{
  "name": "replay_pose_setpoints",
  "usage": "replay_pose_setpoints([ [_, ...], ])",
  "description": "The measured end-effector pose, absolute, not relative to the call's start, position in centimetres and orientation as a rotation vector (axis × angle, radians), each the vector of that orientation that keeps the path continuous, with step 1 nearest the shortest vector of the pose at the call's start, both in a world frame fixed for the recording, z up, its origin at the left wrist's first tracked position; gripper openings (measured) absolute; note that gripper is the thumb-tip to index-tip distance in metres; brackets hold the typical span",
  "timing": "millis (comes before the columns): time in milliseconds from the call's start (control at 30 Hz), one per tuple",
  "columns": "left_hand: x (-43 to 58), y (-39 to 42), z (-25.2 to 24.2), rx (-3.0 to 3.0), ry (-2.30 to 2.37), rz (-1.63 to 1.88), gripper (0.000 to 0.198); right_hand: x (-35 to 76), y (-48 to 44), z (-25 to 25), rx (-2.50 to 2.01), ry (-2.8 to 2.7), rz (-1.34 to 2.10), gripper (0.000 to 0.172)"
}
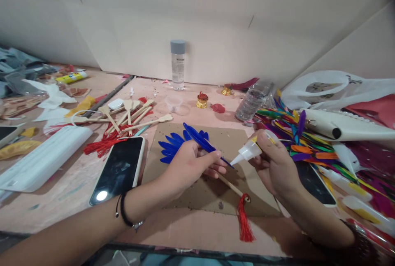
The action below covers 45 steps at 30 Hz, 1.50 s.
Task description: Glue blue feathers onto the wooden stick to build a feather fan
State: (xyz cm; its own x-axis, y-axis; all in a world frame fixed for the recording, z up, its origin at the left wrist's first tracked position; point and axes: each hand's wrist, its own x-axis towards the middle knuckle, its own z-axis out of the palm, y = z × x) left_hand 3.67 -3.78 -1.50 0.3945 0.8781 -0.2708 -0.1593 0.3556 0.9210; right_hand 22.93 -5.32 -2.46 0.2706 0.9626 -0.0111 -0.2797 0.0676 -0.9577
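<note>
My left hand (pixel 197 159) pinches a blue feather (pixel 202 140) between thumb and fingers, its quill end pointing right. My right hand (pixel 273 159) is wrapped round a white glue bottle (pixel 249 149), tilted so its nozzle tip comes right up to the quill. Under my left hand, a fan of blue feathers (pixel 169 146) lies spread on a cardboard sheet (pixel 197 198). A thin wooden stick (pixel 231 185) runs out from beneath my left hand, and a red tassel (pixel 246 222) hangs from its end. How the fan and stick join is hidden by the hand.
Wooden sticks with red tassels (pixel 129 113) and a phone (pixel 120 167) lie left. Coloured feathers (pixel 308 146), more glue bottles (pixel 367 212) and a white bag (pixel 345 126) crowd the right. A clear bottle with a grey cap (pixel 178 66) stands by the back wall.
</note>
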Motion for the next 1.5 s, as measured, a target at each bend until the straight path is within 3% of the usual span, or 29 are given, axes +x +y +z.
replay_pose_setpoints([
  [1500, 3.63, -3.92, -1.84, 1.012, 0.933, 0.764, 0.019, 23.17, -5.6, -2.51, -1.116, -0.865, 1.061, 0.044],
])
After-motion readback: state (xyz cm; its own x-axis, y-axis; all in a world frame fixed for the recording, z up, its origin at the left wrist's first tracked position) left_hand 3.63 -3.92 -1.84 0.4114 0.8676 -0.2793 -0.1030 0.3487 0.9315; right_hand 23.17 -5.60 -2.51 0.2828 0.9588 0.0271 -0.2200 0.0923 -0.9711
